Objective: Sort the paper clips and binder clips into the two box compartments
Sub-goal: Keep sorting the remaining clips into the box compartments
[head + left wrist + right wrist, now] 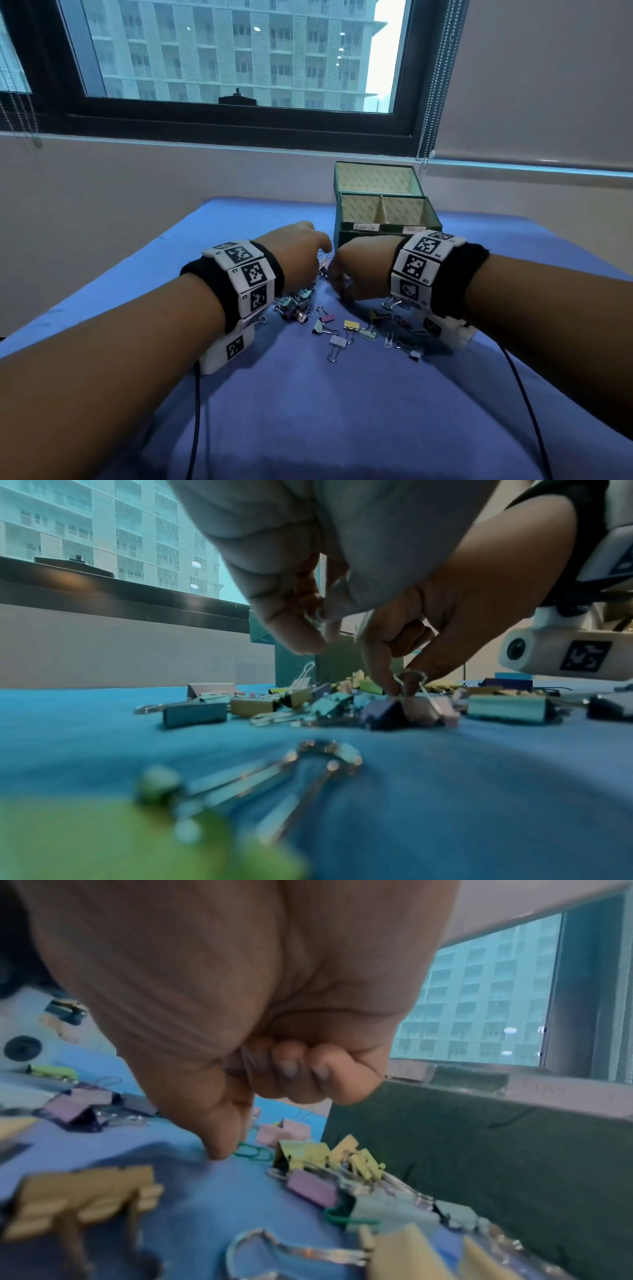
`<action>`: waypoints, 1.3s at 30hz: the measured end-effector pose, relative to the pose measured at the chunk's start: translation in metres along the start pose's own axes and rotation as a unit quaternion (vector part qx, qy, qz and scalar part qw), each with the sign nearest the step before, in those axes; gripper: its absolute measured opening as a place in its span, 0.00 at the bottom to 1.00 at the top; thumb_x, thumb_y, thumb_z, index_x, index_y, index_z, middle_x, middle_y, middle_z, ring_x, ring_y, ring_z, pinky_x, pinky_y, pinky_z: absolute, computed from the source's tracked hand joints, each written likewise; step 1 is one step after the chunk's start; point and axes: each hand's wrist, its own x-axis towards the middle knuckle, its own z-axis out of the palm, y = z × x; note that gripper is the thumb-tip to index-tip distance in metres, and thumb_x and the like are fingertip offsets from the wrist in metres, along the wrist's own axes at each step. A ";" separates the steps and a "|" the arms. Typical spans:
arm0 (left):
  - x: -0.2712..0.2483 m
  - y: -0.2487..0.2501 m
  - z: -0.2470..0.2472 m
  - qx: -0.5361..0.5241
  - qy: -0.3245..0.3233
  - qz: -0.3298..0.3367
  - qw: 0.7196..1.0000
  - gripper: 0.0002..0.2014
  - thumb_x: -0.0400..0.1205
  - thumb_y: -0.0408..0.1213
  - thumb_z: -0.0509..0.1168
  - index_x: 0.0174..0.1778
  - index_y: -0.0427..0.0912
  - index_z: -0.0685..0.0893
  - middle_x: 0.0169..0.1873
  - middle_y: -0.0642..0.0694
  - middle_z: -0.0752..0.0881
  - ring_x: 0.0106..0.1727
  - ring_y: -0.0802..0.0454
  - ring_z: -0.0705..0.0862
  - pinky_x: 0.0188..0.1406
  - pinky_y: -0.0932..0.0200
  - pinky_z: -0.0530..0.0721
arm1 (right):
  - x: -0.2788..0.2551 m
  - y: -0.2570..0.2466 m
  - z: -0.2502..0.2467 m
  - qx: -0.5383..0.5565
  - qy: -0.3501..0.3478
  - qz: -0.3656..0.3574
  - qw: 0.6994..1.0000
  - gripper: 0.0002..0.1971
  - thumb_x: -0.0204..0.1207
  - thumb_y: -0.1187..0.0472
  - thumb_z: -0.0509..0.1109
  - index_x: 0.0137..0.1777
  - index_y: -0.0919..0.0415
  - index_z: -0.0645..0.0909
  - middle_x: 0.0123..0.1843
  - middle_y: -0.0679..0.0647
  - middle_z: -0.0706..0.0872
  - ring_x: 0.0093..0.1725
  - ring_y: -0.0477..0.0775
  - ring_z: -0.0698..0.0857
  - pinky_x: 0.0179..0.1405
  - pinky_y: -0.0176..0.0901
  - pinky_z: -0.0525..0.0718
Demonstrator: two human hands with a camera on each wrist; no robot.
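Note:
A green box (346, 236) with two labelled compartments stands open on the blue cloth. In front of it lies a pile of coloured binder clips (298, 308) mixed with paper clips. My left hand (308, 250) hovers over the pile's far end; the left wrist view has its fingertips (308, 620) pinching a silver wire clip (320, 614). My right hand (356, 270) is down on the cloth beside it. Its thumb (219, 1148) and forefinger pinch a green paper clip (255, 1152) lying on the cloth, and its other fingers are curled into the palm.
The box lid (376, 178) stands upright behind the compartments. Loose binder clips, one yellow (351, 323), and a silver paper clip (388, 341) lie scattered nearer me. A wall and a window rise past the table's far edge. Black cables trail from both wrist cameras.

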 end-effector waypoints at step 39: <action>0.008 0.083 0.013 0.114 -0.149 0.206 0.960 0.09 0.81 0.53 0.64 0.48 0.56 0.86 0.48 0.53 0.83 0.49 0.51 0.83 0.51 0.52 0.84 | -0.110 0.043 0.041 0.136 0.023 0.148 0.979 0.06 0.73 0.53 0.67 0.42 0.53 0.83 0.39 0.48 0.85 0.39 0.52 0.82 0.33 0.39 0.76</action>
